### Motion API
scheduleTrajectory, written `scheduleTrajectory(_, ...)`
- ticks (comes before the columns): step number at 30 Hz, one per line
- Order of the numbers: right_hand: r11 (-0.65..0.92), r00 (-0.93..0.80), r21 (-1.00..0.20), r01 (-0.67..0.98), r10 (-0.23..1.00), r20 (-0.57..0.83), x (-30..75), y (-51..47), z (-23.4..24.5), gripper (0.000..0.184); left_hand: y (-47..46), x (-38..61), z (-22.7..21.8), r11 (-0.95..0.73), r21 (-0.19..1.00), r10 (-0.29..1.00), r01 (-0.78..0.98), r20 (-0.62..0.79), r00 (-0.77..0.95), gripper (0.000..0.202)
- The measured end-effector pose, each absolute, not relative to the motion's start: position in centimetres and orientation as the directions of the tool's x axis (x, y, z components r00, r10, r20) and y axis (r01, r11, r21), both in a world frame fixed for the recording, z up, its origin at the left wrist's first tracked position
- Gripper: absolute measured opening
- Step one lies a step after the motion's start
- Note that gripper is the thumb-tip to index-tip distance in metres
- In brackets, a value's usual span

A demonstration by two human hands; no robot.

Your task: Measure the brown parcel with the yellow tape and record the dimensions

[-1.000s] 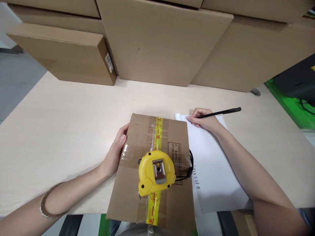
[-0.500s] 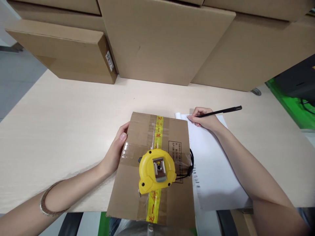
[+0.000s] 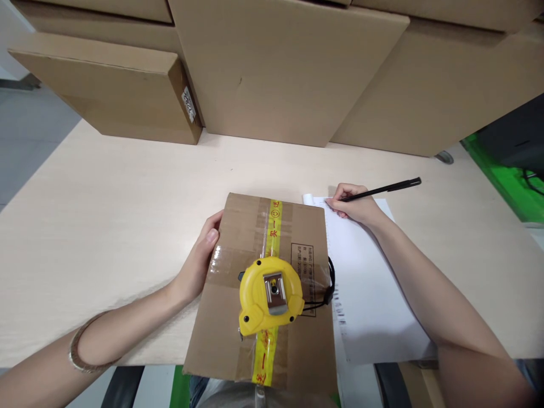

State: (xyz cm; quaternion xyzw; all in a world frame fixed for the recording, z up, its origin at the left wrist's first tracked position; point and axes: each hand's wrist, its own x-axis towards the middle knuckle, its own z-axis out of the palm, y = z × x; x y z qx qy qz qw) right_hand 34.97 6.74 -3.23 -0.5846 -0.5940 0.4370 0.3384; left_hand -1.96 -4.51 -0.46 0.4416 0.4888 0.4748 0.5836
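A taped cardboard box (image 3: 238, 317) lies at the table's front edge, a yellow-and-red tape strip running down its top. Against its left side rests my left hand (image 3: 203, 255), thumb on the upper edge and the other fingers hidden behind the box. On the box sits a yellow tape measure (image 3: 271, 294) with a metal clip and a black wrist strap. My right hand (image 3: 355, 203) is closed around a black pen (image 3: 382, 189), its fingers at the top of a white notepad (image 3: 369, 283). The box's right side meets the notepad's left part; the pen's tip is hidden by my fingers.
Large cardboard boxes (image 3: 280, 73) stand along the back of the table (image 3: 127, 209). A flatter labelled box (image 3: 114, 90) stands at the back left. At the far right, a dark object (image 3: 510, 141) lies on a green surface (image 3: 488, 175).
My right hand and the pen have shifted very slightly right, and the pen's rear end has risen a little. My left hand, the box and the tape measure look the same.
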Motion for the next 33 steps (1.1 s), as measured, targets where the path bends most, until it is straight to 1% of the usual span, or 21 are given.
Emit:
scheduleTrajectory(5,-0.036,-0.109,-0.919,0.392,0.99,-0.085,35.02,6.73,-3.3,0.044,-4.39,-2.32,-1.07,0.129,0.99,0.986,-0.058,-0.122,0.116,0.043)
scheduleTrajectory(8,-0.019,-0.123,-0.921,0.388,0.99,-0.072,34.89,6.65,-3.29,0.047,-4.31,-2.43,-1.3,0.113,0.992,0.986,-0.05,-0.105,0.128,0.042)
scheduleTrajectory(15,-0.007,-0.137,-0.913,0.408,0.988,-0.069,34.78,6.53,-3.25,0.046,-4.31,-2.41,-0.96,0.135,0.99,0.985,-0.051,-0.129,0.114,0.042)
scheduleTrajectory(21,-0.014,-0.122,-0.902,0.432,0.99,-0.073,35.05,6.62,-3.39,0.043,-4.27,-2.48,-0.95,0.148,0.987,0.983,-0.061,-0.14,0.121,0.041)
scheduleTrajectory(29,-0.012,-0.119,-0.895,0.446,0.99,-0.072,35.2,6.8,-3.66,0.04,-4.26,-2.48,-0.76,0.133,0.991,0.982,-0.028,-0.128,0.135,0.042)
scheduleTrajectory(33,-0.01,-0.11,-0.894,0.448,0.992,-0.066,35.11,6.75,-3.49,0.038,-4.3,-2.53,-0.78,0.139,0.989,0.982,-0.045,-0.132,0.138,0.041)
